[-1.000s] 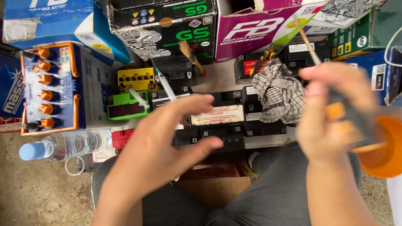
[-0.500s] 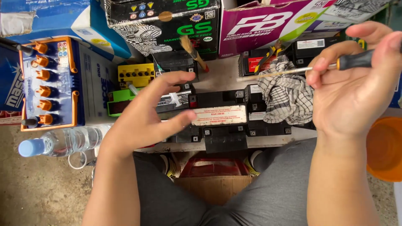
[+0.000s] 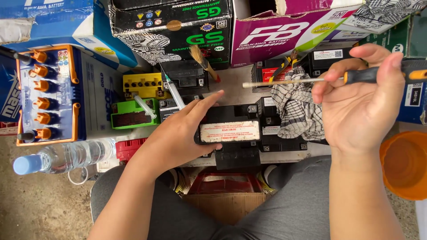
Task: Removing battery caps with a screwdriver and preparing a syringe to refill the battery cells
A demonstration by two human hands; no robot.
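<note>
Battery (image 3: 231, 129), black, mid-desk: your left hand (image 3: 180, 138) clamps its left end while your right hand (image 3: 360, 106) grips a screwdriver (image 3: 311, 80) above; prying likely needs tip lowered to the sealing strip.

A large blue battery with orange caps (image 3: 46, 95) stands at the left, a clear water bottle (image 3: 66, 156) lying just below it. Small yellow (image 3: 143, 84) and green (image 3: 131, 116) batteries sit beside a syringe (image 3: 174, 93) — a paintbrush (image 3: 203, 61) leans behind. A checked rag (image 3: 297, 104) drapes over black batteries; an orange bucket (image 3: 404, 164) stands at right.
</note>
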